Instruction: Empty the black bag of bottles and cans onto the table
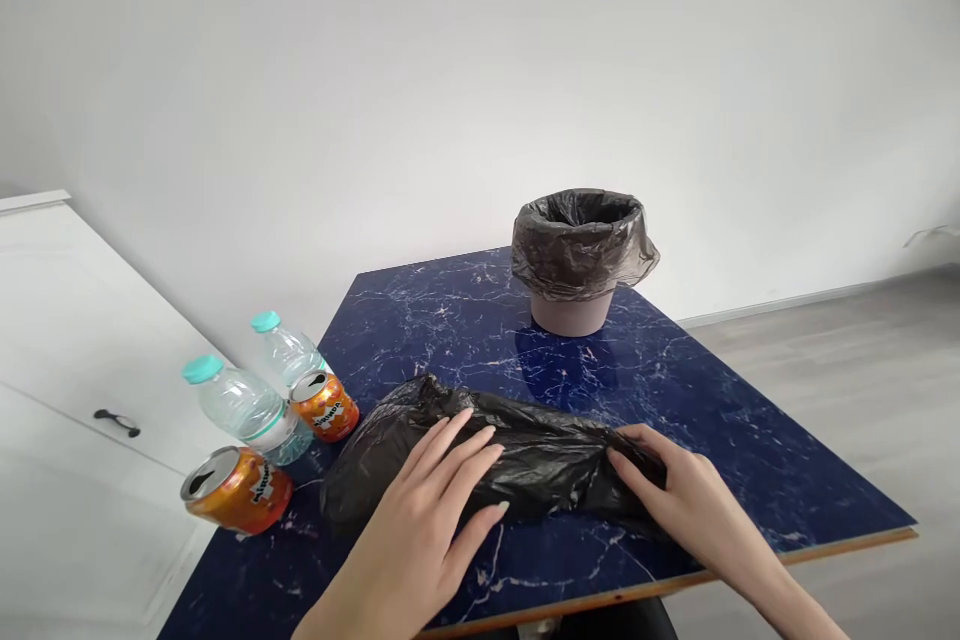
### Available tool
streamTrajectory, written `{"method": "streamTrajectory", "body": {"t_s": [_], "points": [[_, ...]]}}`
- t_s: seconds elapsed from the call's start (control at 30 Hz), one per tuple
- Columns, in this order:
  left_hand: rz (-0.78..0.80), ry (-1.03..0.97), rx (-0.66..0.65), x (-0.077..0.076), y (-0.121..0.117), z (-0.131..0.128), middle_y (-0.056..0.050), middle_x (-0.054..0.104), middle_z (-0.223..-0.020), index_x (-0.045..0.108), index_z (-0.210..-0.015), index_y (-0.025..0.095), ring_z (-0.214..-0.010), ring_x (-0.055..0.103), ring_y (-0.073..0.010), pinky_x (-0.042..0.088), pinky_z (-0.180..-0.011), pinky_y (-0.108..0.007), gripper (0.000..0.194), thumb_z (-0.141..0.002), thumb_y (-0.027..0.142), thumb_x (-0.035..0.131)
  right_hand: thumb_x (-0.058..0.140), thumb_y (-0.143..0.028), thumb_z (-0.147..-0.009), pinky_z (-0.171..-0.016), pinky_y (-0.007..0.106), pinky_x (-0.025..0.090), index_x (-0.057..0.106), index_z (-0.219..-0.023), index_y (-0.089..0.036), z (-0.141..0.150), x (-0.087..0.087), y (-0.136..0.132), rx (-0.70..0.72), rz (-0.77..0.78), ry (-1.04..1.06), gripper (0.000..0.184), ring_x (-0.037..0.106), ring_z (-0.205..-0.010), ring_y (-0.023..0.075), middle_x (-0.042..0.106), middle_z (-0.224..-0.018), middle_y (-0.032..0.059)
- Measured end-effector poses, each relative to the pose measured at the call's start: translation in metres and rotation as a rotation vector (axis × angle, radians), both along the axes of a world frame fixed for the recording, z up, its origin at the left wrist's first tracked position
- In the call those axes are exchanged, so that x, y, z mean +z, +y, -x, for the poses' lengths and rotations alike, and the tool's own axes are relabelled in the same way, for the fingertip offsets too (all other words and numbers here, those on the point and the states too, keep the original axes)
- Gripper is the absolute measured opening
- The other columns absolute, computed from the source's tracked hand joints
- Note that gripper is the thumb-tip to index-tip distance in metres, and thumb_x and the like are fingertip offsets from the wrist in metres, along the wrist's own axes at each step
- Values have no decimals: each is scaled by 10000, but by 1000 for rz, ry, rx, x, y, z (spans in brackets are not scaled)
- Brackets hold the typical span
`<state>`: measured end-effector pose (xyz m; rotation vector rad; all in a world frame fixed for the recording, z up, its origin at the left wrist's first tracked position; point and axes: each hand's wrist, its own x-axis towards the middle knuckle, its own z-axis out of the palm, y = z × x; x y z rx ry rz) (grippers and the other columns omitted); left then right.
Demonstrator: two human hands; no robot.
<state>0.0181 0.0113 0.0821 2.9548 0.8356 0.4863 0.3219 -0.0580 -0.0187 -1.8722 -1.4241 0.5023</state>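
Note:
A black plastic bag (525, 455) lies stretched across the near part of the table, its left end bulging and its right end gathered narrow. My left hand (424, 510) rests over the bag's left half with fingers extended and apart. At the right end, my right hand (667, 475) pinches the bag between thumb and fingers. What the bag contains, if anything, is hidden. Close to its left end stands an orange soda can (326, 407), with a second orange soda can (240, 490) nearer to me; both have opened tops.
Two clear bottles with turquoise caps, a nearer bottle (244, 408) and a farther bottle (289, 348), stand by the cans. A small bin (574, 312) lined with a black bag is at the back of the blue marbled table (450, 315). A white cabinet (82, 340) borders the left.

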Motion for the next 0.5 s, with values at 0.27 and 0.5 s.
{"method": "streamTrajectory", "body": {"t_s": [0.27, 0.5], "points": [[46, -8, 2, -23, 26, -17, -61, 674, -1501, 628, -1420, 232, -1549, 468, -288, 440, -1280, -541, 334, -1129, 309, 484, 460, -462, -1089, -1243, 610, 352, 325, -1686, -256, 76, 24, -3, 50, -442, -580, 647, 343, -1591, 379, 416, -1706, 91], [212, 154, 54, -63, 91, -20, -52, 358, -1742, 436, -1642, 270, -1643, 231, -337, 335, -1317, -602, 606, -1113, 567, 427, 308, -596, -1116, -1235, 741, 300, 476, -1637, -258, 73, -41, 61, 202, -141, -647, 643, 279, -1606, 442, 340, -1738, 126]]}}
